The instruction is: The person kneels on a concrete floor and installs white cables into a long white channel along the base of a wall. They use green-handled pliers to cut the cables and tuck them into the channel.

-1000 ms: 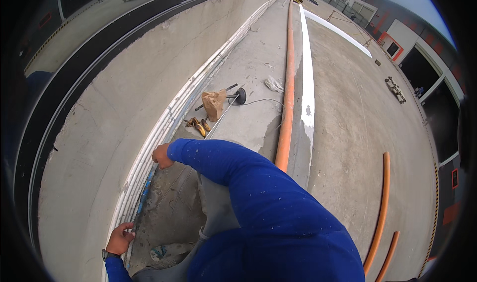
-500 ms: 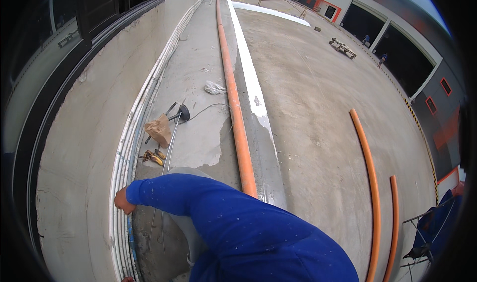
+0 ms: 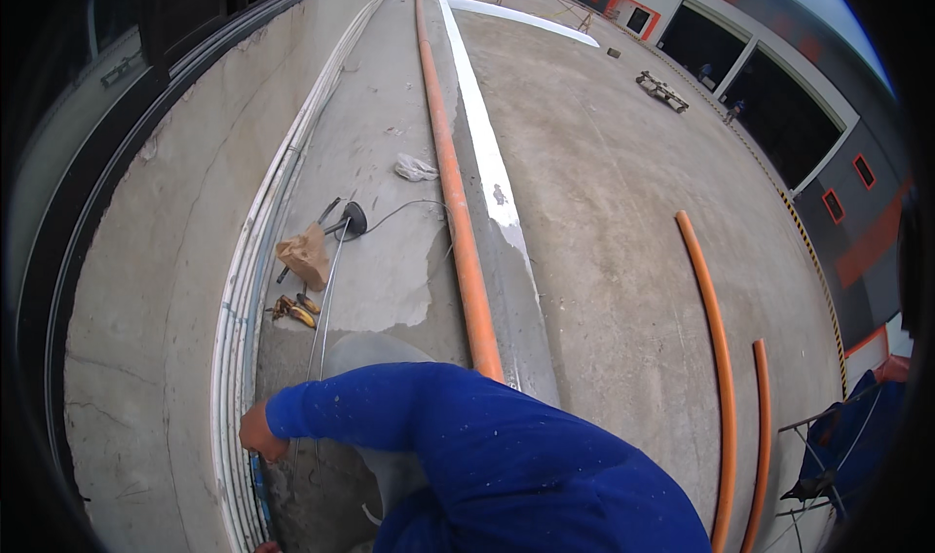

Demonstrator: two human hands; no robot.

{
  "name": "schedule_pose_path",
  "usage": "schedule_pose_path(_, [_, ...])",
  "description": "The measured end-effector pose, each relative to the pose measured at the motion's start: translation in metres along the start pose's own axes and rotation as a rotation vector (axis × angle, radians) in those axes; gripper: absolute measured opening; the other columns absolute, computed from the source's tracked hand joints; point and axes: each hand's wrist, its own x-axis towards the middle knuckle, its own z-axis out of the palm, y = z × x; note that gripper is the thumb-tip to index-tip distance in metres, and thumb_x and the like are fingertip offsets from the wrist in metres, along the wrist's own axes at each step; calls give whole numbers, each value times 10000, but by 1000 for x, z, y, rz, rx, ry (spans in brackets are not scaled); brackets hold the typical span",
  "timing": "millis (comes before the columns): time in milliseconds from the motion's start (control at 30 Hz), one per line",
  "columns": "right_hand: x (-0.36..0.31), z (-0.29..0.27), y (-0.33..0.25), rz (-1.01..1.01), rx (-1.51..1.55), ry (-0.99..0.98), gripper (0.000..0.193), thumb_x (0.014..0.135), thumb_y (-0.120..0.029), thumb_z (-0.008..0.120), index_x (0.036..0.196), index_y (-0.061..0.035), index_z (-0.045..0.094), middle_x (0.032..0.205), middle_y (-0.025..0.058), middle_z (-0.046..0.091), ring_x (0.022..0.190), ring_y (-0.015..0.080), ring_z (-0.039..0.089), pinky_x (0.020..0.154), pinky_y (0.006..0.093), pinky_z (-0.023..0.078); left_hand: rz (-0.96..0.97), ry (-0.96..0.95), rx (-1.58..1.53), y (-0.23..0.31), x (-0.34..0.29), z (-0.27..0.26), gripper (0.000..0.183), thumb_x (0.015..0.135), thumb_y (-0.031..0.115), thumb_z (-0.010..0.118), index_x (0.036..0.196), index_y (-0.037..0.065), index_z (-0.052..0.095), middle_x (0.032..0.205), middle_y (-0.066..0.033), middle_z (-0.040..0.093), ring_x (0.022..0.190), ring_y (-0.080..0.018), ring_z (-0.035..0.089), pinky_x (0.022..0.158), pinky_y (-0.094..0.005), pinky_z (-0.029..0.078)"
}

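My right arm [image 3: 390,407], in a blue sleeve, reaches across to the bundle of thin white pipes [image 3: 231,358] along the foot of the wall. At its end my right hand [image 3: 263,431] is closed at the pipes' inner edge; what its fingers grip is hidden. Only a sliver of my left hand [image 3: 266,547] shows at the bottom edge, beside the same pipes, its fingers out of sight. Thin metal rods [image 3: 329,305] lie just beyond my right hand. Past them are yellow-handled hand tools [image 3: 295,310] and a crumpled brown paper bag [image 3: 305,258].
A black round object [image 3: 353,220] lies past the bag, near clear plastic [image 3: 416,168]. A long orange pipe [image 3: 456,212] runs alongside, by a white strip [image 3: 477,115]. Two orange pipes [image 3: 716,358] lie right. A folding chair [image 3: 838,446] stands lower right. Distant people are near the doorways.
My right hand has shifted slightly right and downward in the picture, staying at the white pipes. The whole view has moved a little, so the surroundings sit slightly further left.
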Motion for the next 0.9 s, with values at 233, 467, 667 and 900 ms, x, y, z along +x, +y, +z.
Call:
schedule_pose_path(233, [20, 15, 5, -64, 66, 14, 359, 834, -316, 732, 1075, -55, 785, 1053, 202, 755, 993, 388, 721, 877, 503, 561, 177, 42, 121, -11, 11, 1, 430, 991, 252, 627, 1365, 41, 651, 1354, -176, 669, 1284, -318, 598, 1102, -397, 464])
schedule_pose_path(467, [15, 18, 3, 6, 29, -38, 364, 849, -328, 736, 1091, -62, 794, 1061, 193, 760, 998, 375, 722, 867, 495, 563, 163, 40, -8, 52, -28, -6, 425, 999, 230, 614, 1369, 23, 641, 1371, -202, 662, 1322, -348, 584, 1134, -416, 443])
schedule_pose_path(667, [25, 30, 8, -17, -62, -50, 375, 879, -347, 723, 1093, -48, 794, 1090, 205, 758, 1020, 373, 722, 888, 493, 570, 65, 96, -134, 70, -42, -3, 400, 1002, 254, 632, 1331, 27, 668, 1350, -208, 674, 1319, -354, 587, 1133, -417, 442])
schedule_pose_path(900, [28, 34, 10, -2, -77, -115, 429, 914, -369, 687, 1164, -29, 766, 1158, 211, 741, 1081, 382, 705, 935, 506, 563, 184, 154, 154, 42, -37, -9, 402, 991, 260, 619, 1333, 53, 668, 1351, -217, 664, 1296, -387, 590, 1113, -440, 454])
